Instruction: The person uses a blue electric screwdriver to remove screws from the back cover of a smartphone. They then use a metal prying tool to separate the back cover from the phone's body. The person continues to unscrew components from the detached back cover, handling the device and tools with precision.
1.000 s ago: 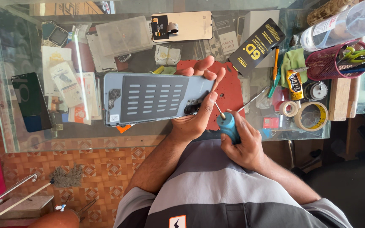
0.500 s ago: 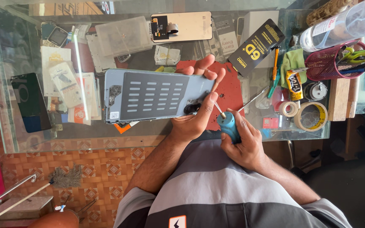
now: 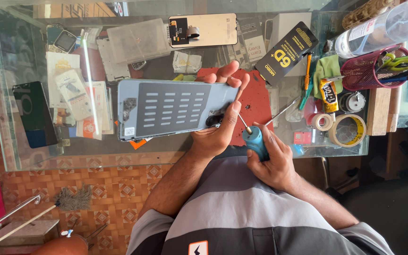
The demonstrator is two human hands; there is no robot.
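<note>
Left hand [image 3: 216,127] spread flat (thumb up), right hand [image 3: 272,160] in closed grip.

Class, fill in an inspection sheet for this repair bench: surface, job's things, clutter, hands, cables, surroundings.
Surface: glass table, a red mat under the work.
Job's things: opened light-blue phone, back facing up; blue-handled screwdriver.
Clutter: tape rolls, glue tube, mesh pen holder, plastic bottle, spare phone screen, dark phone.
Hands: left hand grips the phone's end; right hand holds the screwdriver.
Cables: nothing seen.
Surroundings: tiled floor, duster.
</note>
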